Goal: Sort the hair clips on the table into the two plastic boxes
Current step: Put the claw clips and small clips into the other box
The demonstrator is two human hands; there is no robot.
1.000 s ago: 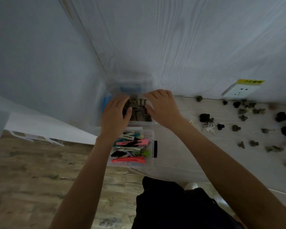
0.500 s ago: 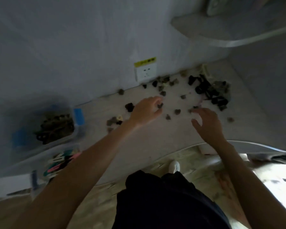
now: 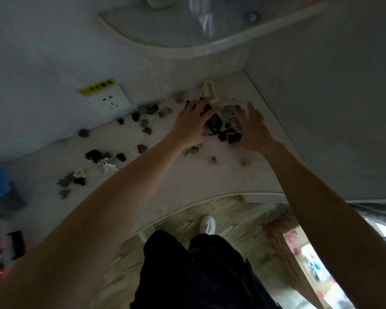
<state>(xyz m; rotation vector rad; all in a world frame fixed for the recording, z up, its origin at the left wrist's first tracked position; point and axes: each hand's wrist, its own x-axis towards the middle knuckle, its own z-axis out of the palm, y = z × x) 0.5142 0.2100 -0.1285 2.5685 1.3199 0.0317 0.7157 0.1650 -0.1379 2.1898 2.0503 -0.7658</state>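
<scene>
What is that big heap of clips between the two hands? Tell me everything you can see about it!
The heap of hair clips is a jumble of small claw clips, mostly black, with some shiny silvery ones on its right side. It lies on the pale wood-look table near the back corner. The left hand and the right hand flank it with spread fingers, touching its edges. Blur hides single clip shapes.

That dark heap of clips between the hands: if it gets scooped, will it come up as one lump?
Probably not cleanly. The heap of clips looks like separate small claw clips, so some may snag together and others drop. They look light and likely to scatter across the table when pushed.
</scene>
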